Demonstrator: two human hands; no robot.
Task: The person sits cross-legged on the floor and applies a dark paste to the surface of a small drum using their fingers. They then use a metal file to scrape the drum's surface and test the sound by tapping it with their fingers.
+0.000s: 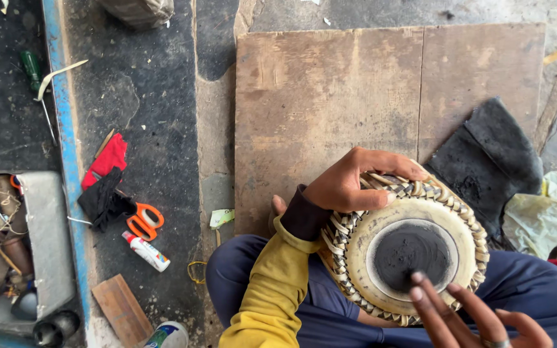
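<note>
A round hand drum with a cream skin, a black centre patch and a rim of braided pale leather straps (pixel 414 248) rests tilted in the person's lap, on the dark blue trousers. The left hand (pixel 349 183) clamps the rim at about ten o'clock, fingers curled over the lacing. The right hand (pixel 469 312) is spread loose at six o'clock, holding nothing, its fingertips (pixel 417 278) at the edge of the matte, powdery black patch.

Judging by the tilt, a slackened grip could let the drum roll off the knee onto the worn brown wooden board (pixel 330 96) at twelve o'clock (a hard landing for a taut skin). Orange-handled scissors (pixel 143 220) lie at nine o'clock.
</note>
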